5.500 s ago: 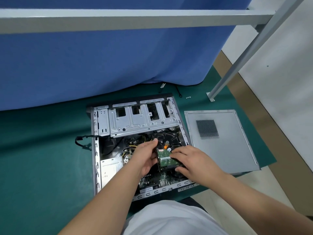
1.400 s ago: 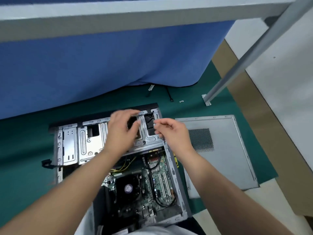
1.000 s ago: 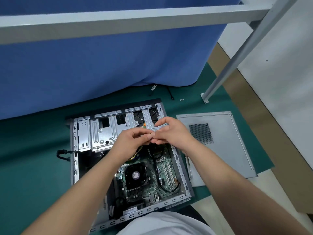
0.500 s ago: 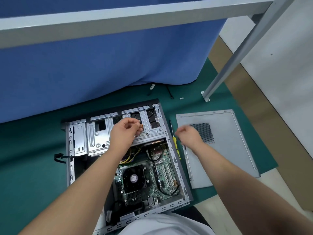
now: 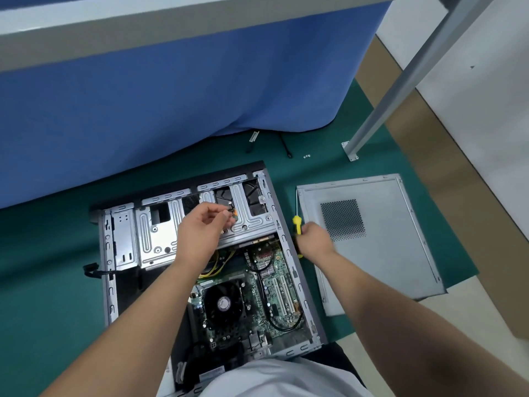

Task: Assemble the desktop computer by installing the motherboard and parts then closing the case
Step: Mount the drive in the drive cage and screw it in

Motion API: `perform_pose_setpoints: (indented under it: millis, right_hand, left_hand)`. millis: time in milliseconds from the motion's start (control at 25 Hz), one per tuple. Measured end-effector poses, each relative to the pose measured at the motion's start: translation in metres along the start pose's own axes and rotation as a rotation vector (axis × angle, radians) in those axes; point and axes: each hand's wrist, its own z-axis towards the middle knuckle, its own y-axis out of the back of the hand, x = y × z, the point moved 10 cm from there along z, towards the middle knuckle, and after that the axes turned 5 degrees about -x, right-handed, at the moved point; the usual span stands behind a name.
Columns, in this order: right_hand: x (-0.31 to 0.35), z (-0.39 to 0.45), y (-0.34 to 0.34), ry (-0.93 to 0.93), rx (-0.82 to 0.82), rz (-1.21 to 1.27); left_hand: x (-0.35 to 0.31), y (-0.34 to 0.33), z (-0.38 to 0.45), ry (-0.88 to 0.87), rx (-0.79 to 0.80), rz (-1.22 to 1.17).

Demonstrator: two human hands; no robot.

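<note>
The open computer case [image 5: 110, 282] lies flat on the green mat, its motherboard [image 5: 272, 279] and black CPU fan [image 5: 223, 303] showing. A silver drive cage [image 5: 154, 233] spans the far end. My left hand [image 5: 203, 227] hovers over the cage with thumb and fingers pinched together on something tiny, apparently a screw. My right hand [image 5: 313, 239] grips the yellow-and-black handle of a screwdriver [image 5: 297, 222] lying just right of the case, its thin shaft pointing away from me. The grey side panel [image 5: 380, 242] lies flat to the right.
A blue cloth [image 5: 171, 96] hangs behind the case under a grey frame bar. A slanted metal leg [image 5: 400, 87] meets the floor at the back right. Two small screws [image 5: 307, 156] and a black cable [image 5: 284, 144] lie on the mat beyond the case.
My right hand left my left hand, moved right past the case edge and took hold of the screwdriver. My left hand stayed over the drive cage, still pinching.
</note>
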Motion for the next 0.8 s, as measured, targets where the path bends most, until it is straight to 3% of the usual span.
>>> perform_pose_setpoints:
  millis: [120,200,360,520,800]
  right_hand:
    - [0.032,-0.021,0.044,0.124,-0.119,0.384]
    - [0.057,-0.044,0.059,0.235,-0.023,0.611]
    - [0.088,-0.097,0.058,0.436,0.226,0.492]
    - [0.089,-0.129,0.062,0.500,0.193,0.306]
    - [0.099,-0.154,0.078,0.549,0.113,0.466]
  left_hand:
    - [0.010,0.009,0.000,0.199,-0.078,-0.355]
    - [0.015,0.006,-0.012,0.343,-0.095,-0.742]
    - [0.011,-0.007,-0.038,0.497,-0.068,-1.186]
    - [0.005,0.001,-0.055,0.522,-0.067,-1.289]
    - [0.019,0.017,-0.083,0.593,-0.124,-1.332]
